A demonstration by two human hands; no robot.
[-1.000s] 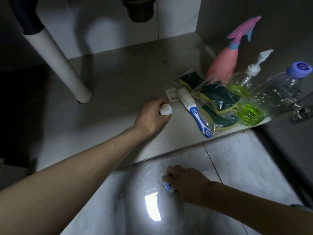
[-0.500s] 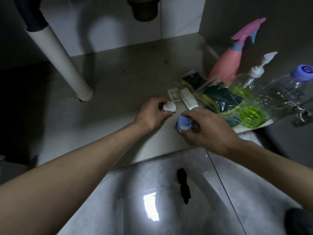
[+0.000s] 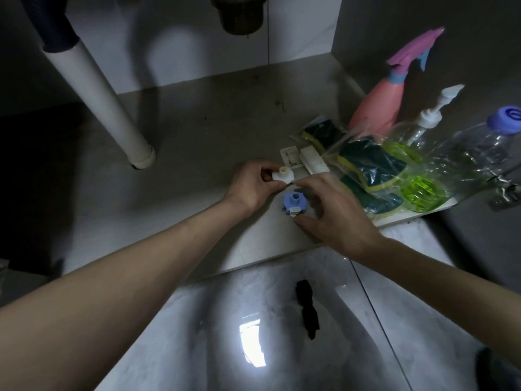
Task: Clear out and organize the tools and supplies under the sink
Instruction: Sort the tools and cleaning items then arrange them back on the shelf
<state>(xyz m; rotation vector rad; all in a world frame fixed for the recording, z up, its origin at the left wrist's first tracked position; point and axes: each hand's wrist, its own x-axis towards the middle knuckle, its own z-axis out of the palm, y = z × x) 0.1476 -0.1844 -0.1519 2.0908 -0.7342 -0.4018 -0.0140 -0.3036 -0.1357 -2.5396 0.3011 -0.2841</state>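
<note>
The left hand (image 3: 253, 187), just left of the frame's centre, pinches a small white plastic fitting (image 3: 282, 175) between thumb and fingertips, with its short spout pointing up. The right hand (image 3: 335, 213) sits just right of centre, its fingers curled over a small blue plastic fitting (image 3: 294, 203) that stands on the cabinet floor (image 3: 197, 153). The thumb lies just below the blue piece and the fingertips reach above it toward the white one. Whether those fingers grip the blue fitting or have let it go, I cannot tell; they look loosely arched around it rather than clamped.

The step in hand looks like grouping the small fittings side by side on the cabinet floor, near the supplies already gathered at the right. The next move probably calls for setting the white fitting down upright just beside the blue one without knocking either over, since both are small and light.

Outward to the right, touching or nearly so, lie a white scrub brush (image 3: 313, 160) and a small paper label (image 3: 290, 156), then bagged green-and-yellow sponges (image 3: 369, 167). Further toward the upper right stand a pink spray bottle (image 3: 377, 108), a clear pump bottle (image 3: 428, 119) and a clear bottle with a purple cap (image 3: 479, 148). At upper left a white drain pipe (image 3: 107, 105) slants down to the cabinet floor. On the tiled floor (image 3: 394, 320) at lower centre lies a small black object (image 3: 307, 309), well apart from both hands.
</note>
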